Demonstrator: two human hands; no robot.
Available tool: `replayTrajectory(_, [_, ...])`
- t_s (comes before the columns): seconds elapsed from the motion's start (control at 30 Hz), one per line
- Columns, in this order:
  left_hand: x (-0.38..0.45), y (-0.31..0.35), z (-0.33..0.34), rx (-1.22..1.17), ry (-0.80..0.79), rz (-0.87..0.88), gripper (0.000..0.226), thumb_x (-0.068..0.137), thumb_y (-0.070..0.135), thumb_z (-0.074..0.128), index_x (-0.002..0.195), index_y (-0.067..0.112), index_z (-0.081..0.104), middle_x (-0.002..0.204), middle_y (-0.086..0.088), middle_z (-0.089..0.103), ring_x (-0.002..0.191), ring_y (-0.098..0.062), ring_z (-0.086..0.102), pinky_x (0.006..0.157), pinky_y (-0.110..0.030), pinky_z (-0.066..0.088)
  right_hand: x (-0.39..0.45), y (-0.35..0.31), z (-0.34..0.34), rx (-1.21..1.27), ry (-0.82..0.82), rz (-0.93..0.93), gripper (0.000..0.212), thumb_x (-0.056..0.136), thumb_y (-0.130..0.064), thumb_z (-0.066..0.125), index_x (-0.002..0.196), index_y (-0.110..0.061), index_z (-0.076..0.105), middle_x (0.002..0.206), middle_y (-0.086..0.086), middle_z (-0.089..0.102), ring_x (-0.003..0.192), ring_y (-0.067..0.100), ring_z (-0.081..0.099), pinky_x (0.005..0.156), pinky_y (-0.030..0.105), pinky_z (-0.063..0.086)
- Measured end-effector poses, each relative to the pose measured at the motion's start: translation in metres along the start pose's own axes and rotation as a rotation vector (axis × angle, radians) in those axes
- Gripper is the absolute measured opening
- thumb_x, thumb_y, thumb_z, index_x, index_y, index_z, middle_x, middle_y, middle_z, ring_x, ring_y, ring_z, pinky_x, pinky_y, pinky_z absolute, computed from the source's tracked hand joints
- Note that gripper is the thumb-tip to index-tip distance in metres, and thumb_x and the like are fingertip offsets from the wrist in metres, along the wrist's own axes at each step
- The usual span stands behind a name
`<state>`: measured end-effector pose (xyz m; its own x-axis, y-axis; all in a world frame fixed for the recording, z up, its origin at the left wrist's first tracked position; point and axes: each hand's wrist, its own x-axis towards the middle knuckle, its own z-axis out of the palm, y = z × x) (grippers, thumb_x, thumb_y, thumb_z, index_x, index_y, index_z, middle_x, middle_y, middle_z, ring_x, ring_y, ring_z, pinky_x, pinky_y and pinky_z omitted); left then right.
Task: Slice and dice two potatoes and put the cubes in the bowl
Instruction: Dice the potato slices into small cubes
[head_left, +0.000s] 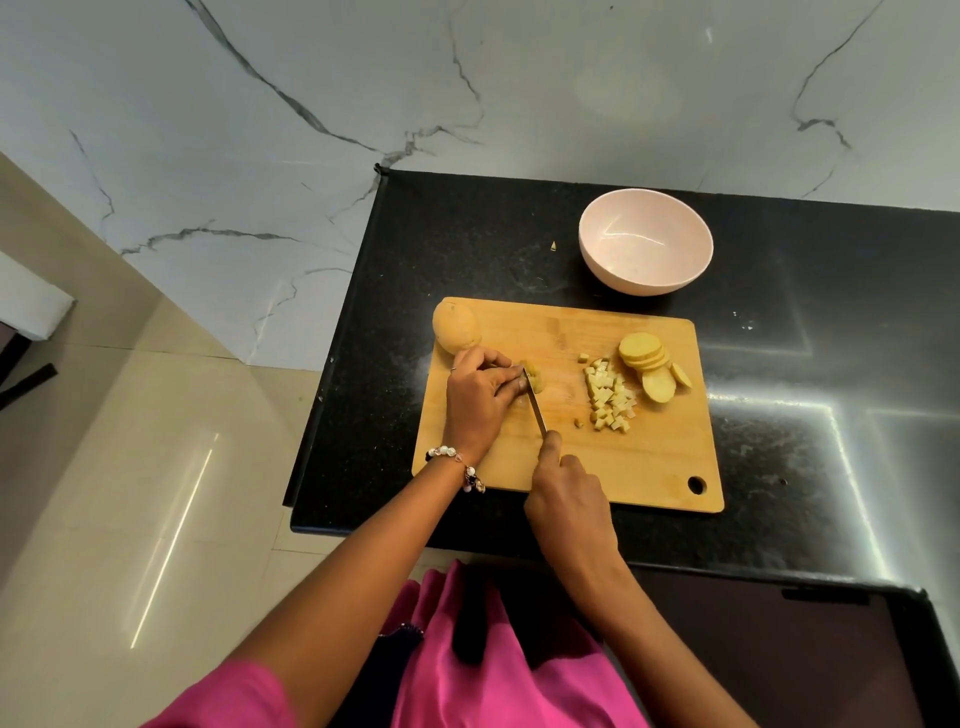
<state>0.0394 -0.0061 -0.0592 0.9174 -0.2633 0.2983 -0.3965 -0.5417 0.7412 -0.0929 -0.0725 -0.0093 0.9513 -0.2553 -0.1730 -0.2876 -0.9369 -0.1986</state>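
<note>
While left hand (480, 392) pins slices (535, 382), right hand (563, 493) gripping knife (535, 408): pale-yellow cubes (610, 397).

No text, label, brand, number or sign could be read anywhere in the head view.
</note>
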Motion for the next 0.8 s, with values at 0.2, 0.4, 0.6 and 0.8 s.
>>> replayTrajectory(0.2, [0.0, 0.001, -0.002, 0.013, 0.009, -0.018, 0.019, 0.074, 0.013, 0.076, 0.09, 0.003, 0.074, 0.091, -0.005, 0.065, 0.092, -0.017, 0.054, 0.08, -0.017, 0.04, 0.005, 0.007, -0.017, 0.149, 0.043, 0.049, 0.056, 0.091, -0.007, 0.035, 0.146, -0.005, 0.022, 0.102, 0.016, 0.059, 0.089, 0.035, 0.057, 0.064, 0.033, 0.035])
replayTrajectory(0.4, [-0.001, 0.001, -0.002, 0.051, -0.003, -0.007, 0.016, 0.074, 0.006, 0.074, 0.09, 0.002, 0.074, 0.093, -0.006, 0.068, 0.093, -0.021, 0.058, 0.082, -0.019, 0.042, 0.029, 0.001, -0.012, 0.092, 0.025, 0.017, 0.055, 0.093, -0.007, 0.034, 0.146, -0.005, 0.021, 0.104, 0.019, 0.058, 0.09, 0.037, 0.058, 0.065, 0.035, 0.035])
replayTrajectory(0.6, [0.0, 0.0, -0.001, 0.027, -0.001, -0.028, 0.015, 0.074, 0.008, 0.074, 0.088, 0.003, 0.074, 0.091, -0.006, 0.068, 0.092, -0.021, 0.058, 0.081, -0.013, 0.038, 0.039, -0.005, -0.009, 0.05, 0.071, -0.004, 0.054, 0.094, -0.003, 0.032, 0.147, -0.001, 0.019, 0.106, 0.019, 0.059, 0.092, 0.037, 0.058, 0.065, 0.034, 0.032])
replayTrajectory(0.8, [0.0, 0.001, 0.002, 0.016, 0.039, -0.033, 0.013, 0.074, 0.008, 0.075, 0.086, 0.002, 0.074, 0.09, -0.007, 0.067, 0.091, -0.021, 0.057, 0.082, -0.011, 0.037, 0.025, -0.006, 0.003, 0.019, 0.11, -0.045, 0.052, 0.094, -0.001, 0.031, 0.145, 0.005, 0.02, 0.101, 0.02, 0.06, 0.082, 0.037, 0.063, 0.059, 0.034, 0.032])
